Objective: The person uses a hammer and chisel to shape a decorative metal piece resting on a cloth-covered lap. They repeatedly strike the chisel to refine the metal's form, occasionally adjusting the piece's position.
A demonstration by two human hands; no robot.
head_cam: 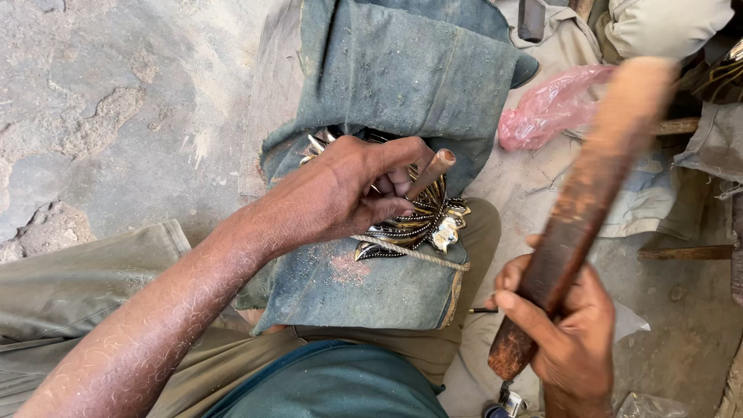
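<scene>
Gripping a short wooden-handled chisel (430,172), the left hand (348,190) is closing its fingers fully around the tool, tip pointing down into a dark carved ornament with gold-painted leaf edges (422,224). The ornament is lying on a dusty blue-grey denim cloth (402,77) draped over the person's lap, partly hidden under the left hand. A thin pale cord (418,254) is running across the cloth just below the ornament, touching its lower edge. The right hand (561,325) is wrapping tight around the lower end of a long reddish-brown wooden mallet stick (596,186), which is tilting up and to the right, its top blurred. A crumpled pink plastic bag (546,108) is lying on the ground beyond the lap, behind the stick. Bare grey concrete floor (101,101) is showing at left.
</scene>
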